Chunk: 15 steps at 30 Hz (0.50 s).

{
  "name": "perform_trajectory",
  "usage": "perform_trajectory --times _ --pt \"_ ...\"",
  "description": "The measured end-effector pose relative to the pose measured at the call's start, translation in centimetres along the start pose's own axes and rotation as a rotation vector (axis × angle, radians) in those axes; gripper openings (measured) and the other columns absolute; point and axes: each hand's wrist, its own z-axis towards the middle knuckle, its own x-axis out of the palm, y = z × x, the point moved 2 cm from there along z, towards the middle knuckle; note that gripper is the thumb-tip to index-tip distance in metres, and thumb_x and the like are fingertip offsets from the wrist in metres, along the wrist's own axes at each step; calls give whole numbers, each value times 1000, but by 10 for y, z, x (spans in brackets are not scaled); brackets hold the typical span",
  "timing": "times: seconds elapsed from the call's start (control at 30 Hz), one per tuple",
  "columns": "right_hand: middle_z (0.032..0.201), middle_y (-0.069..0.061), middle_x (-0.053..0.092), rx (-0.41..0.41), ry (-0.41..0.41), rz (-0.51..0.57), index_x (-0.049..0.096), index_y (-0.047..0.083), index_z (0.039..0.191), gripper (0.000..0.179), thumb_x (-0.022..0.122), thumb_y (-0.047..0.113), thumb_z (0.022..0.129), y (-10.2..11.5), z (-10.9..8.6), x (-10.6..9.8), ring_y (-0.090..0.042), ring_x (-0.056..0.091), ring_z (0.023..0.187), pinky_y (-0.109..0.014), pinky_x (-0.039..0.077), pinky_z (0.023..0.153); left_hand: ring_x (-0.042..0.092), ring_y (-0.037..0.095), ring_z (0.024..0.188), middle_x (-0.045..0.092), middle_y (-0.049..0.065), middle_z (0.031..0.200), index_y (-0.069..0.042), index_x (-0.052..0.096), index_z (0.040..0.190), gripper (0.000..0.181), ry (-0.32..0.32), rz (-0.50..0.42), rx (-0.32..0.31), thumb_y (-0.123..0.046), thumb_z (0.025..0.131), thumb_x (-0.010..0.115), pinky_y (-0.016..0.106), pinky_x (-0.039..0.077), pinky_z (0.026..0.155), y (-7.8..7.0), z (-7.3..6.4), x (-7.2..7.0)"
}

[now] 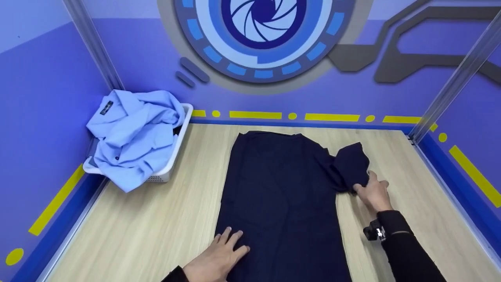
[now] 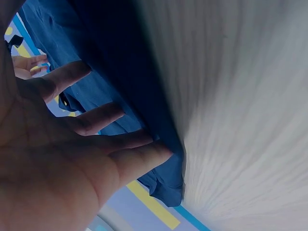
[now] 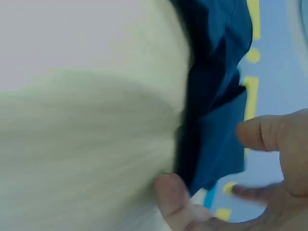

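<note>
Stretching away: long navy cloth garment (image 1: 280, 196), right-side sleeve (image 1: 351, 162) nearer spread right hand (image 1: 374, 193); spread left hand (image 1: 219, 252) on left edge (image 1: 225, 188).

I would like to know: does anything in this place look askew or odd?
Yes: the dark shirt lies mostly flat, but its sleeve near the right hand sticks out, bunched where it joins. The light blue shirt is heaped and overhangs its basket.
</note>
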Motion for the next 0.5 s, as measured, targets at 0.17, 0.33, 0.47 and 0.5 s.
perform_trajectory --times 0.17,0.33,0.47,0.5 --pt "120 -42 52 -90 49 53 45 -8 141 52 56 23 102 -12 14 3 -51 62 103 -53 53 88 47 56 133 43 25 149 -15 54 137 86 -4 -15 -1 -71 76 78 64 52 94 2 -2 1" --pt "63 -1 52 -90 106 252 60 -10 115 29 55 14 100 -18 17 5 -12 47 49 -27 43 51 48 57 132 43 27 147 -13 54 135 83 -18 -28 17 -73 80 73 65 53 92 3 -1 2" --pt "82 -16 64 -179 38 191 65 -14 117 32 51 11 102 -16 14 2 -28 63 72 -34 51 70 48 56 132 43 26 147 -14 53 134 84 8 -20 9 -69 76 80 63 54 92 1 2 0" --pt "93 -20 66 -198 -18 164 67 -13 116 32 52 11 102 -14 12 0 -34 65 84 -38 51 79 49 55 132 44 25 147 -14 55 135 84 17 -20 5 -69 76 80 63 54 93 0 3 -1"
